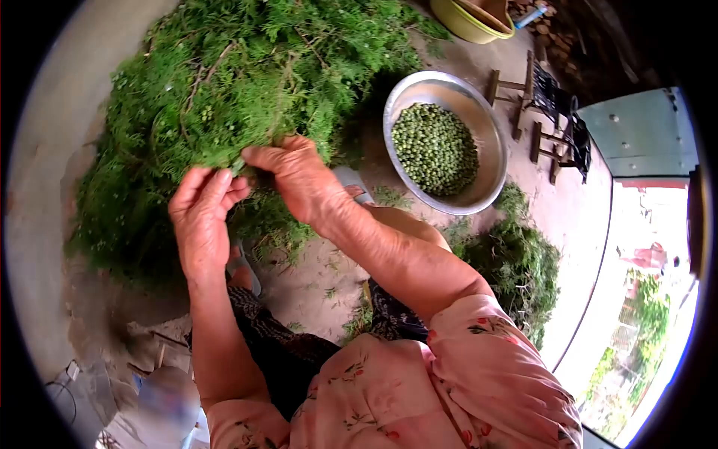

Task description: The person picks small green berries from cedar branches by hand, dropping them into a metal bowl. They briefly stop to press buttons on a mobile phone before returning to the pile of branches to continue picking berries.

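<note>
Together, hands [206, 217] [303, 176] pinch greenery [238, 166] — open floor [538, 168] beyond basin [482, 116].

Left arm [226, 344]: bare along the forearm, extended forward and held almost straight, the wrist kept nearly in line.
Left hand [204, 221]: raised at the end of it, with the fingers bent and the thumb brought close to them.
Right arm [404, 258]: reached diagonally forward and inward across the front of the body.
Right hand [301, 179]: turned with its back upward, the digits directed toward the left fingertips.
Gap: hands held close together.
</note>
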### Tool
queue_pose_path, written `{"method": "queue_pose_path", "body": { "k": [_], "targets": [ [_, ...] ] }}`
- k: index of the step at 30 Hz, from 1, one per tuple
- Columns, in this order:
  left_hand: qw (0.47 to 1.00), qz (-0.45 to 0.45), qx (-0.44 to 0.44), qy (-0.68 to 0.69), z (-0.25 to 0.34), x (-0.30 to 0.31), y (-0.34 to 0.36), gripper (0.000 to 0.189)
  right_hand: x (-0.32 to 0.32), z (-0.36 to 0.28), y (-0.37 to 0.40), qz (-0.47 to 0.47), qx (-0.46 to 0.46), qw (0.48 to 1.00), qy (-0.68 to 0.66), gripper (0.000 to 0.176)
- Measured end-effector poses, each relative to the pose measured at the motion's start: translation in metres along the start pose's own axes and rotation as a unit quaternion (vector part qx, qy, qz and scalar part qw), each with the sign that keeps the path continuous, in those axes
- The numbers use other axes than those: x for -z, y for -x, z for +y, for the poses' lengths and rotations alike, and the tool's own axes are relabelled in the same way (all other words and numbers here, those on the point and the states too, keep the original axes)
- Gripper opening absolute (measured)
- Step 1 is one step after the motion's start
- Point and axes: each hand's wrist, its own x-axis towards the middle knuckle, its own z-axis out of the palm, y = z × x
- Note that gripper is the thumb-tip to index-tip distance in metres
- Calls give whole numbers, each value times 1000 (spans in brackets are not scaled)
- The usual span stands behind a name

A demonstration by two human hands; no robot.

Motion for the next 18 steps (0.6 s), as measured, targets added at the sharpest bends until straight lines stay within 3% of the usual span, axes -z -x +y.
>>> {"method": "queue_pose_path", "body": {
  "k": [3,10,15,18],
  "targets": [
    [998,26,-9,-54,1,3,0,11,0,-2,0,-36,-21,999,28,11],
    [998,15,43,-37,15,-1,3,4,-1,-11,3,-59,-48,994,78,13],
    [999,-22,44,1,6,0,2,6,-1,-6,4,-52,-16,998,-4,3],
    [997,-49,33,42,6,0,1,8,0,-8,5,-47,-61,997,-21,1]
  ]
}}
